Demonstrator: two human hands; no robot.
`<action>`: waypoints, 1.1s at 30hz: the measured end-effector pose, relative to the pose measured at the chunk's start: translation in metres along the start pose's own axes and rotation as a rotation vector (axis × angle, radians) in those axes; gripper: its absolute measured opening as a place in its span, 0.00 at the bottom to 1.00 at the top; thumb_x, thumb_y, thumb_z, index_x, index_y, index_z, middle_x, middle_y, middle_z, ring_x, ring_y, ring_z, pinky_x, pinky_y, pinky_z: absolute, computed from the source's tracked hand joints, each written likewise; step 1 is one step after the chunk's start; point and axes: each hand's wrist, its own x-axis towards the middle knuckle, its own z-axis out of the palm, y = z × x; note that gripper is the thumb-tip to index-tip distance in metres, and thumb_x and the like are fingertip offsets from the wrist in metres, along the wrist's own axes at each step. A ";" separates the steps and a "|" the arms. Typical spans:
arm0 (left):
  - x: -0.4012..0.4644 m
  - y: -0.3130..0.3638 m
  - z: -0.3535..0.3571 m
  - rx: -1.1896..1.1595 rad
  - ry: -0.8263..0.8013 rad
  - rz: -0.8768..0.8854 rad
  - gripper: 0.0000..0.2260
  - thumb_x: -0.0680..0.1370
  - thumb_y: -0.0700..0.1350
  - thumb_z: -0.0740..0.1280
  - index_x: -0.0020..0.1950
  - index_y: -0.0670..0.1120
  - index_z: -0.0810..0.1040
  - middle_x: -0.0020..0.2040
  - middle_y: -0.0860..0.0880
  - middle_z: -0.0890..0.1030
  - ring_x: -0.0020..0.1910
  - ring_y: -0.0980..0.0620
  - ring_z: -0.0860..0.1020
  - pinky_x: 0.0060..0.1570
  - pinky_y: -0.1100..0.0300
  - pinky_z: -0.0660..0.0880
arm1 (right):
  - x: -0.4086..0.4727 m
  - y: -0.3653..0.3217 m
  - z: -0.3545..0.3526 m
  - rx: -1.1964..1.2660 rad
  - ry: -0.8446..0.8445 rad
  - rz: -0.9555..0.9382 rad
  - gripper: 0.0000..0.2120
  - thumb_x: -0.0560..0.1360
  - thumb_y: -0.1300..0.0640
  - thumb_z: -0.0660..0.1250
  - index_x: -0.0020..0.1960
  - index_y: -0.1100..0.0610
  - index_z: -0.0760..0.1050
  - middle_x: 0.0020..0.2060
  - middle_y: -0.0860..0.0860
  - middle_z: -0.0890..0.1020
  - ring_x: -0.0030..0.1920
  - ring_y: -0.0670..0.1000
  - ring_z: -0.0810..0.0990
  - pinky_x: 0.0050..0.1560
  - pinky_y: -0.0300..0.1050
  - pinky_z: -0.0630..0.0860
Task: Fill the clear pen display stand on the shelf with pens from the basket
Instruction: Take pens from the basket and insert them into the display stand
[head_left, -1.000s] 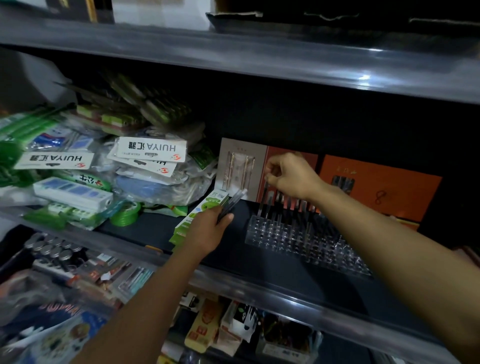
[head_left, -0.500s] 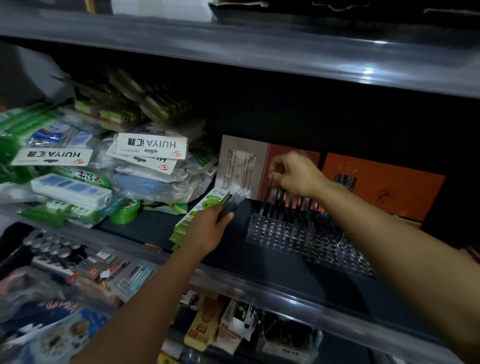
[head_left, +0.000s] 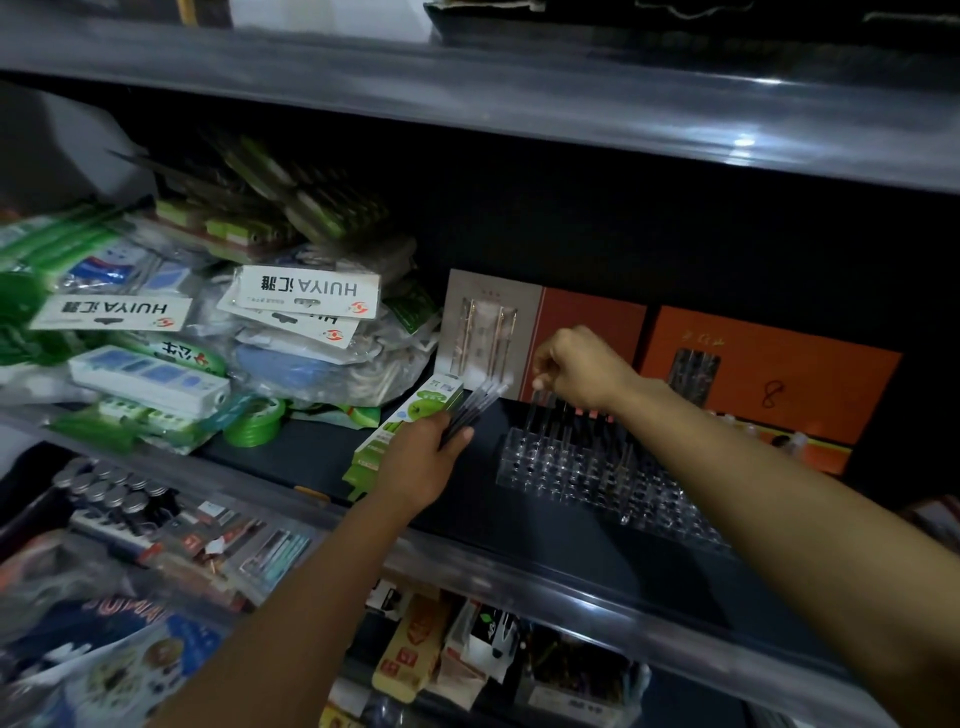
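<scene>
Left hand grips a small bundle of dark-barrelled pens, tips angled up toward the back of the dark shelf, just left of the clear plastic pen display stand. Right hand hovers over the stand's rear left corner, fingertips pinching the top of a clear-capped pen standing in a back-row hole. More pens stand upright along that back row; orange gift boxes lean behind, packaged goods piled at left.
</scene>
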 end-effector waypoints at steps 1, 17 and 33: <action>0.000 0.000 0.000 -0.003 0.002 0.002 0.12 0.79 0.48 0.63 0.52 0.39 0.78 0.46 0.40 0.82 0.47 0.43 0.79 0.46 0.53 0.75 | 0.000 -0.001 0.001 -0.005 0.002 0.002 0.09 0.74 0.63 0.71 0.37 0.55 0.78 0.32 0.46 0.76 0.30 0.43 0.74 0.30 0.35 0.68; -0.004 0.015 -0.004 0.026 0.016 0.024 0.13 0.79 0.50 0.63 0.49 0.40 0.78 0.41 0.41 0.81 0.42 0.43 0.79 0.43 0.51 0.75 | -0.026 -0.031 -0.022 0.347 0.007 -0.063 0.09 0.72 0.53 0.74 0.45 0.60 0.81 0.35 0.50 0.82 0.31 0.41 0.78 0.32 0.29 0.73; -0.016 0.016 -0.019 0.077 0.018 0.004 0.12 0.79 0.48 0.63 0.44 0.39 0.75 0.36 0.42 0.78 0.40 0.40 0.77 0.40 0.51 0.72 | -0.038 -0.021 -0.065 0.315 0.172 0.006 0.03 0.76 0.61 0.68 0.43 0.58 0.78 0.40 0.51 0.80 0.43 0.47 0.77 0.47 0.43 0.73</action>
